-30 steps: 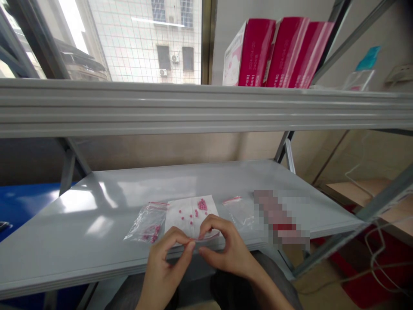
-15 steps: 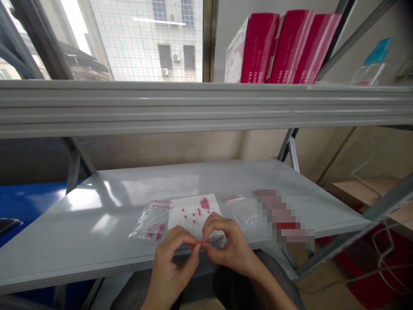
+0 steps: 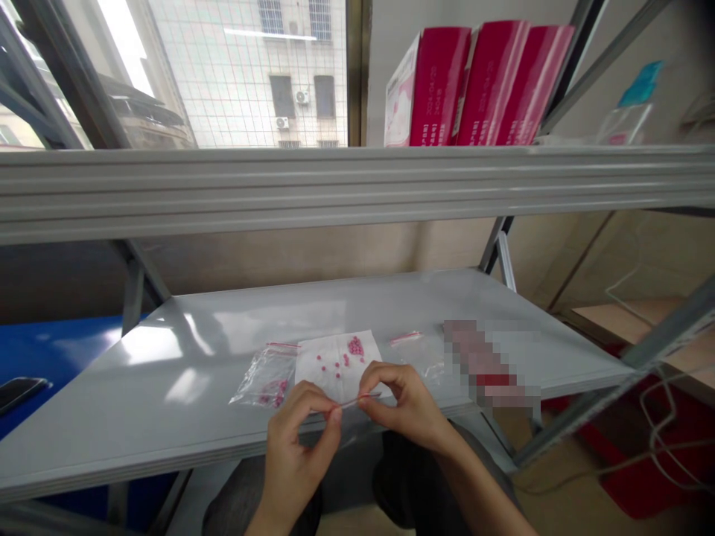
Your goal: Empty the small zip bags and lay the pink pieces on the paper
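Left fingers [image 3: 334,430] and right fingers [image 3: 382,408] pinch tightly on a thin strip [image 3: 349,403] near the desk's [image 3: 190,424] front edge, apparently for tension.

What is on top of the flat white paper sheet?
On the flat white paper sheet lie small round pink pieces: a cluster near its far right corner, others scattered. The left hand and right hand cover parts of its near side; anything beneath them cannot be seen.
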Motion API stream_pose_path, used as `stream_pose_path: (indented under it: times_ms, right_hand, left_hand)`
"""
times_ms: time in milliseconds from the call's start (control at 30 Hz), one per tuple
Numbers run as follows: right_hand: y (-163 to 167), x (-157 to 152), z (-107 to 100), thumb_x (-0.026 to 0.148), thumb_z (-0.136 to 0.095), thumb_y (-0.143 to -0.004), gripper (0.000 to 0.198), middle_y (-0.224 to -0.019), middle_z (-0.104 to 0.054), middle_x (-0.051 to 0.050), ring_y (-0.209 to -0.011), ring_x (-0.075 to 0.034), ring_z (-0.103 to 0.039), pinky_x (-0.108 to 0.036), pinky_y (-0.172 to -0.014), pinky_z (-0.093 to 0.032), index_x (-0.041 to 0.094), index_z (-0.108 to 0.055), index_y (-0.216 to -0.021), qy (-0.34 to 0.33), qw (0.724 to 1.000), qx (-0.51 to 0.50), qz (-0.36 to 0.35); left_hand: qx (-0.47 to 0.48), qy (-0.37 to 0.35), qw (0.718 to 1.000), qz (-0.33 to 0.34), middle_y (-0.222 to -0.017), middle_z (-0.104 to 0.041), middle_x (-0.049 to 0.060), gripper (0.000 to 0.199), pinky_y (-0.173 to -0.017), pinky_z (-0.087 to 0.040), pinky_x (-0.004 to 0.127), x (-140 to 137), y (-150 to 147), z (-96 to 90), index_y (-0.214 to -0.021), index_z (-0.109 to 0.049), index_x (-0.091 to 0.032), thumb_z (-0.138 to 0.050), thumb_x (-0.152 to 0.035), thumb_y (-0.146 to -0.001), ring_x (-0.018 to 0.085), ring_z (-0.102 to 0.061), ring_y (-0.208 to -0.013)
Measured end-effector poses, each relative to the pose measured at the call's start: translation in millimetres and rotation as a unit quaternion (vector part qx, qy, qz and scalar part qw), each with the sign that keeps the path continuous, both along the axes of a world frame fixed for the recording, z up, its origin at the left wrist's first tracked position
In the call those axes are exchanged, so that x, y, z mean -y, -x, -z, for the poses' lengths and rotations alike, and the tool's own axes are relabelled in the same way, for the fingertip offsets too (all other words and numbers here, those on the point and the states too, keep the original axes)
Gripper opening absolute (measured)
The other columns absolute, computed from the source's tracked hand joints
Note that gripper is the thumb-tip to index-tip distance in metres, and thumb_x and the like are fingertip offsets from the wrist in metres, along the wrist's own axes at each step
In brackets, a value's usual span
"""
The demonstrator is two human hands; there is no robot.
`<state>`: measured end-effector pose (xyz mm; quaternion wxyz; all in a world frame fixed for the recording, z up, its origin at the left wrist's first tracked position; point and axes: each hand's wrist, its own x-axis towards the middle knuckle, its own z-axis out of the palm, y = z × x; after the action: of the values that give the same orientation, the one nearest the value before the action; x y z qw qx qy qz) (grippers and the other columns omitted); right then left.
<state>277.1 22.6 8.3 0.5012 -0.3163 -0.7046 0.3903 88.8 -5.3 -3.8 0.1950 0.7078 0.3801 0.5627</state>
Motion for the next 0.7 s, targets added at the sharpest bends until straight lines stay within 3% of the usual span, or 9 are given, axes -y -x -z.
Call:
stream_pose_path:
  times_ms: [267,467,600,700]
  right_hand:
    - [4,1,-10,0.019,-0.077,-0.076,0.005,-0.072,-0.07,-0.003,-0.071,-0.017,-0.063,-0.029,-0.071,-0.047,0.018,-0.074,-0.072,-0.004,0.998,-0.019,0.058]
    - [17,26,-21,0.014,-0.075,-0.075,0.012,-0.065,-0.066,-0.001,-0.072,-0.017,-0.061,-0.029,-0.073,-0.045,0.019,-0.073,-0.065,-0.043,0.988,-0.015,0.144]
    - [12,41,-21,0.021,-0.077,-0.077,0.004,-0.075,-0.071,-0.003,-0.076,-0.019,-0.064,-0.029,-0.072,-0.047,0.019,-0.076,-0.074,-0.001,0.996,0.008,0.084]
    - [4,47,-24,0.026,-0.086,-0.069,0.028,-0.097,-0.073,-0.007,-0.093,-0.023,-0.065,-0.032,-0.082,-0.048,0.02,-0.077,-0.095,-0.03,0.997,0.05,0.06]
  left_hand:
    - [0.024,-0.032,0.999,-0.004,-0.073,-0.058,-0.001,0.012,-0.068,-0.044,0.025,-5,9,-4.6,-0.078,-0.059,-0.02,-0.06,-0.016,-0.089,0.014,-0.057,-0.072]
    - [0.06,-0.062,0.996,-0.012,-0.077,-0.058,-0.001,0.01,-0.071,-0.045,0.027,7,12,-7.4,-0.08,-0.06,-0.021,-0.06,-0.016,-0.089,0.015,-0.057,-0.076]
    - [0.05,-0.075,0.995,-0.043,-0.078,-0.058,-0.001,0.009,-0.072,-0.045,0.027,23,10,-5.9,-0.083,-0.059,-0.021,-0.059,-0.014,-0.089,0.015,-0.057,-0.076]
    - [-0.007,-0.086,0.994,-0.06,-0.076,-0.058,-0.001,0.011,-0.07,-0.044,0.027,34,6,-6.8,-0.08,-0.058,-0.02,-0.06,-0.013,-0.088,0.015,-0.056,-0.073]
